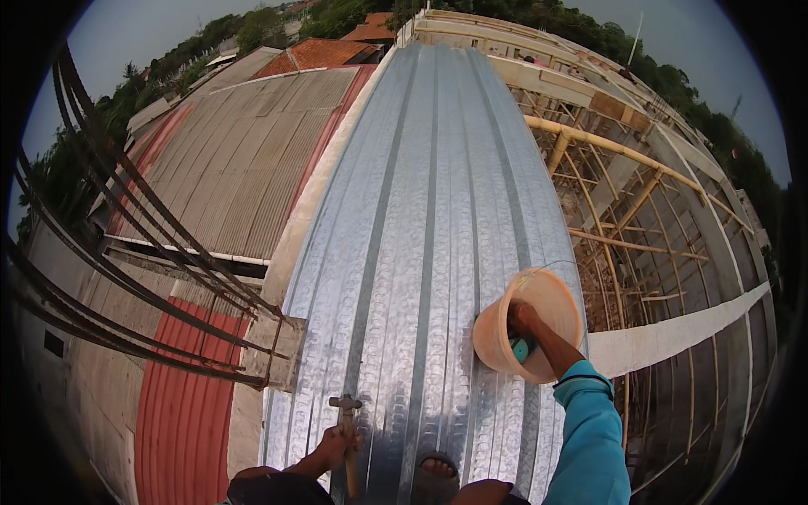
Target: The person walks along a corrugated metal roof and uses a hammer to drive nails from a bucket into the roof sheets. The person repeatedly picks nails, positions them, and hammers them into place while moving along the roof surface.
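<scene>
My left hand (335, 446) is closed around the handle of a hammer (345, 404), its metal head pointing away from me over the roofing. To the right, a pale orange plastic bucket (495, 343) with a thin wire handle leans on the ribbed metal sheets (450, 194). My right arm, in a turquoise sleeve, reaches into this bucket. Inside it is my right hand (523, 320), dark in shadow, with its fingers hidden from view. A teal object (522, 348) lies beside that hand; its kind is unclear.
Long bent steel bars (160, 227) rise at left from a concrete stub (287, 349) against the sheets' edge. On the right, bamboo scaffolding (606, 145) and a pale concrete beam (673, 335) stand over a drop. My sandalled foot (438, 467) rests on the metal.
</scene>
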`<state>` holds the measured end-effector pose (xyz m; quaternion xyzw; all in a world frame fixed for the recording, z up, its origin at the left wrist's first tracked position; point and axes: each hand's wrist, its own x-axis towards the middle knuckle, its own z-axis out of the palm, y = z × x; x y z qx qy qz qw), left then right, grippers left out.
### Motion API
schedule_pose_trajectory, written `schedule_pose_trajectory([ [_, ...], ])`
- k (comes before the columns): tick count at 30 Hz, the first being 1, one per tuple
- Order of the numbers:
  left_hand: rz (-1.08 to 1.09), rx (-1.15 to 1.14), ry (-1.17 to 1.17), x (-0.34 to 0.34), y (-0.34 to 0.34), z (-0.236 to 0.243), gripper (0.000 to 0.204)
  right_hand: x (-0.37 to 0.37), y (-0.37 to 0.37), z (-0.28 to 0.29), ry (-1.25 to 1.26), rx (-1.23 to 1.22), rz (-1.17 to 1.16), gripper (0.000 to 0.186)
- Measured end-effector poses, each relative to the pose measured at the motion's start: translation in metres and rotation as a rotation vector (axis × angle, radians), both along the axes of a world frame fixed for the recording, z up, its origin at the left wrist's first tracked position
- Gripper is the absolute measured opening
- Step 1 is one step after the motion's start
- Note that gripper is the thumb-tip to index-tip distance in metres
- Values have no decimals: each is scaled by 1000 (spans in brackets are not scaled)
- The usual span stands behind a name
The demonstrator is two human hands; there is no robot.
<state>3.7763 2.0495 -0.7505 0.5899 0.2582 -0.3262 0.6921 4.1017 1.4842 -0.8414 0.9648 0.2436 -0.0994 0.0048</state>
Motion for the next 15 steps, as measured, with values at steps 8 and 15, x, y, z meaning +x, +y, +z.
schedule_pose_trajectory([
  [8, 178, -95, 60, -5, 15, 2, 17, -26, 48, 82, 44, 488, -388, 26],
  [15, 114, -69, 57, 25, 12, 14, 20, -63, -15, 103, 66, 601, -405, 13],
])
